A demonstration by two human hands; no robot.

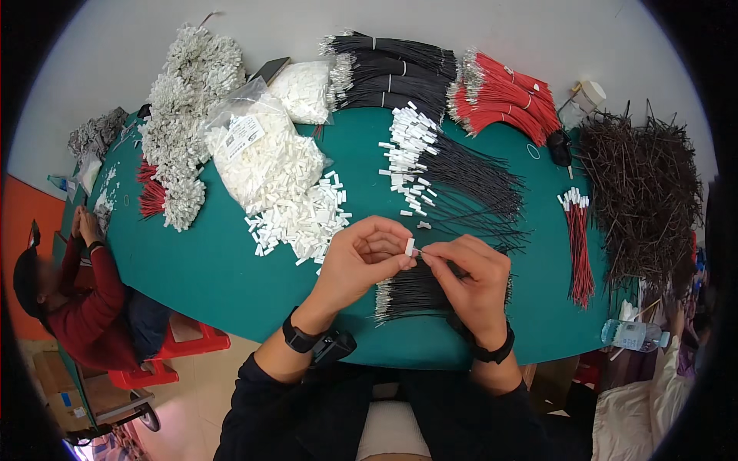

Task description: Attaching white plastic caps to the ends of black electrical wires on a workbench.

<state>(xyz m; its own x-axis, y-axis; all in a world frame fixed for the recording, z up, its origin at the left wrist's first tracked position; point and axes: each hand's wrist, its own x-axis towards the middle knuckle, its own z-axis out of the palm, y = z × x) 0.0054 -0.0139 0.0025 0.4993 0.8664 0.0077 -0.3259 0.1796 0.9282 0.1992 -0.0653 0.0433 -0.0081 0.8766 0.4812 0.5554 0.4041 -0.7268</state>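
Connector [410,246] pinched between hands — fingertips

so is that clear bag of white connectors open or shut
Open: the clear plastic bag gapes at its lower end, and white connectors have spilled out onto the green table.

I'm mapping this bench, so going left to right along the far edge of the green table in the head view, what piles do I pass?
Grey-white connector heap → clear bag of white housings → black wire bundles → red wire bundles → dark brown wire pile.
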